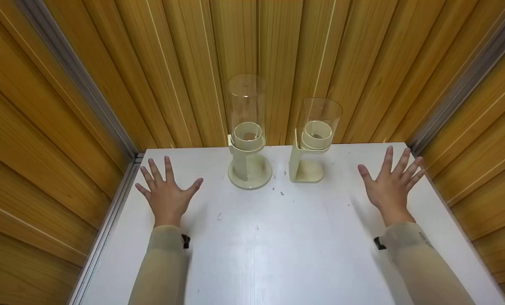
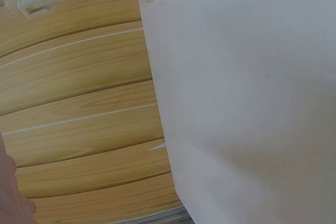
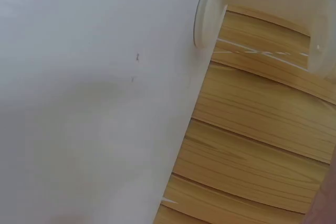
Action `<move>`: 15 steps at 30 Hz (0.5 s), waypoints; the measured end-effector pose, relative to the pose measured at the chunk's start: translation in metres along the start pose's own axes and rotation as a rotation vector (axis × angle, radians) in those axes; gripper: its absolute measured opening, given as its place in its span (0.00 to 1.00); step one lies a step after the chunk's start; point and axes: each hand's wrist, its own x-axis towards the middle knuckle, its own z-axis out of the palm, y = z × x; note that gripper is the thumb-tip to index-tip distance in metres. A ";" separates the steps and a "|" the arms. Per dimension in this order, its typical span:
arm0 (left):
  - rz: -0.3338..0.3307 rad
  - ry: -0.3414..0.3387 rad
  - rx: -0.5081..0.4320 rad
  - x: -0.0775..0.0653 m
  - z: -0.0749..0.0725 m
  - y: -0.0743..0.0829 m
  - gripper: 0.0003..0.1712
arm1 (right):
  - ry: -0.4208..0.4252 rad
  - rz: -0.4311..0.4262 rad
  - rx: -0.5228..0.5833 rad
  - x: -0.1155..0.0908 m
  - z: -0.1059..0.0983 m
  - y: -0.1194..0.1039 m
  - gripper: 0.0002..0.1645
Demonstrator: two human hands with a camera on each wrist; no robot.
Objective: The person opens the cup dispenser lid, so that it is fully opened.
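My left hand (image 1: pixel 169 199) is held over the left side of the white table with its fingers spread and nothing in it. On the right side, my right hand (image 1: pixel 389 188) is spread the same way, also holding nothing. Between them at the back stand two cream holders with clear tubes. The left holder (image 1: pixel 249 173) has a round base and carries a tall clear cylinder (image 1: pixel 247 99) around a cream ring. The right holder (image 1: pixel 295 163), nearer my right hand, is C-shaped and carries a shorter clear tube (image 1: pixel 320 110) with a slanted top.
The white table (image 1: pixel 252 245) has small dark specks near the holders. Wood-patterned panels (image 1: pixel 184 76) rise behind it and on both sides. A grey metal rail (image 1: pixel 108 228) runs along the left edge.
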 end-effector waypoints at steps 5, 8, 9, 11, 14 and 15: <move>-0.009 -0.019 -0.099 -0.012 0.006 0.004 0.76 | 0.056 -0.004 0.086 -0.016 0.001 -0.013 0.69; -0.026 -0.044 -0.147 -0.022 0.010 0.007 0.75 | 0.070 -0.013 0.154 -0.033 0.007 -0.025 0.68; -0.031 -0.049 -0.163 -0.024 0.011 0.008 0.74 | 0.073 -0.016 0.180 -0.039 0.009 -0.030 0.68; -0.035 -0.048 -0.195 -0.030 0.011 0.010 0.73 | 0.084 -0.020 0.227 -0.049 0.014 -0.039 0.66; -0.031 -0.018 -0.240 -0.036 0.011 0.011 0.70 | 0.095 -0.015 0.288 -0.061 0.023 -0.054 0.63; -0.030 -0.002 -0.256 -0.038 0.011 0.012 0.69 | 0.093 -0.013 0.307 -0.064 0.026 -0.059 0.62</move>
